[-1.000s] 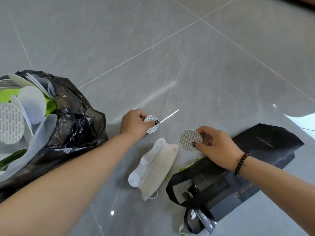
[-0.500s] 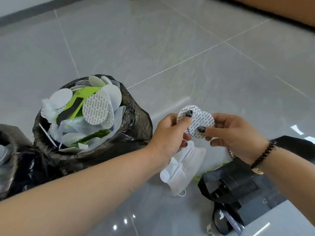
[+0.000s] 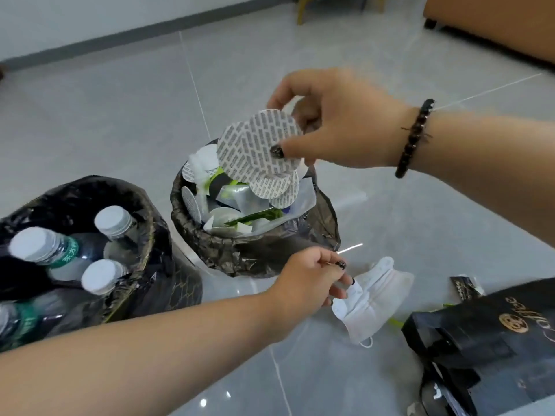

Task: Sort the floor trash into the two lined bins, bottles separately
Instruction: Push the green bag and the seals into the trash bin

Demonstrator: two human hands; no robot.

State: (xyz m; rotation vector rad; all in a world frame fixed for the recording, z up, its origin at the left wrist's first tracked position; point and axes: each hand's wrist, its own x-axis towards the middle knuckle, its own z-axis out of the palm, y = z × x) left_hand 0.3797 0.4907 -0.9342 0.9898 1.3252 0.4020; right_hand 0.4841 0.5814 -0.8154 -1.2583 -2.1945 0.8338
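right now the right hand (image 3: 336, 124) is pinching the paper discs (image 3: 255, 148) over the overfull bin (image 3: 240, 250); they could be sliding off that heap. the left hand (image 3: 306, 283), fingers loose, is reaching toward the mask (image 3: 375, 298).

Round white printed foil seal discs (image 3: 255, 151) are hanging above the black-lined bin (image 3: 210, 238) of paper scraps. Beside it, clear white-capped plastic bottles (image 3: 54, 253) are standing in another black-lined bin (image 3: 141, 205). A crumpled white face mask (image 3: 372, 298) is lying on the floor.
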